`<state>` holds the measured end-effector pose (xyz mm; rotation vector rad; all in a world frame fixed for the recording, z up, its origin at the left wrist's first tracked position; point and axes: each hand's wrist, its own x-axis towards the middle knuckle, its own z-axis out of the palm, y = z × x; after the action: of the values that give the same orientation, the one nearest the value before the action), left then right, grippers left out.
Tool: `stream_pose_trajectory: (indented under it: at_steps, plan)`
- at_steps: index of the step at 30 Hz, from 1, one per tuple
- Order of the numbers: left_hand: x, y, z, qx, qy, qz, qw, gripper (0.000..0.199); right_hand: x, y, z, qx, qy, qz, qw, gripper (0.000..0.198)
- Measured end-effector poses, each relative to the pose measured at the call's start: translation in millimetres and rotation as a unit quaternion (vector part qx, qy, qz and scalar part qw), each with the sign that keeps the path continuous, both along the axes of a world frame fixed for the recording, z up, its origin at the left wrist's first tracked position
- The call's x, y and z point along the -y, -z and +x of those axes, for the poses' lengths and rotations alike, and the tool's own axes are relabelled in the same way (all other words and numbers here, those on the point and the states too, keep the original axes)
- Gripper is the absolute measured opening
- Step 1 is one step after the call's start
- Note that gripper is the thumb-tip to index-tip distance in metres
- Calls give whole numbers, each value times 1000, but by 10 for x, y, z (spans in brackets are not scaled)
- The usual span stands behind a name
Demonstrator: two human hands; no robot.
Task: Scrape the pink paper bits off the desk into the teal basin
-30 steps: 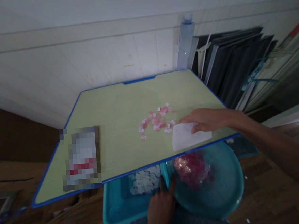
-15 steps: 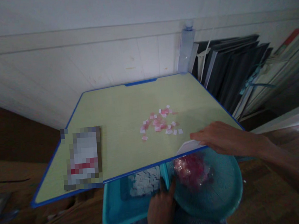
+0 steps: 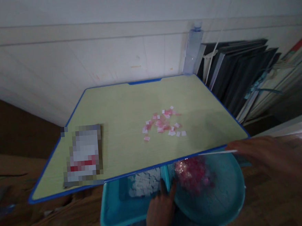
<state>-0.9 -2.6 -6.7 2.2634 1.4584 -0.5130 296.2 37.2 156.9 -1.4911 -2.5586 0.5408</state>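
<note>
My right hand (image 3: 249, 151), blurred by motion, is at the right front edge of the small folding table (image 3: 120, 111). Its fingers are closed on a thin white flat piece (image 3: 218, 152), seen almost edge-on just beyond the table's blue rim. Below the table, my left hand (image 3: 161, 205) has its finger and thumb on either side of the adjoining rims of a teal tray (image 3: 108, 212) and a round teal basin (image 3: 239, 196). White square pieces (image 3: 145, 183) lie in the tray. Shiny pink-red pieces (image 3: 193, 173) are heaped in the basin. Small pink and white squares (image 3: 162, 122) are scattered on the tabletop.
A blurred-out flat packet (image 3: 84, 153) lies at the table's left. Behind the right back corner stands a clear plastic bottle (image 3: 193, 51) against the wall. Dark flat panels (image 3: 243, 72) lean at the right. The wooden floor (image 3: 271, 201) shows below.
My right hand has moved right and slightly down with the white flat piece, which has turned from showing its face to nearly edge-on. My left hand keeps its place at the rims.
</note>
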Motion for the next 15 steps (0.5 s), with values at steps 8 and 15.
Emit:
stream_pose_trajectory:
  at_steps: [8,15]
  plan:
    - [10,13,1,7,-6,2,1000,62,44,129,109,-24,10,17,1000,45]
    - [23,17,-9,13,-2,8,1000,64,123,375,152,25,28,43,998,53]
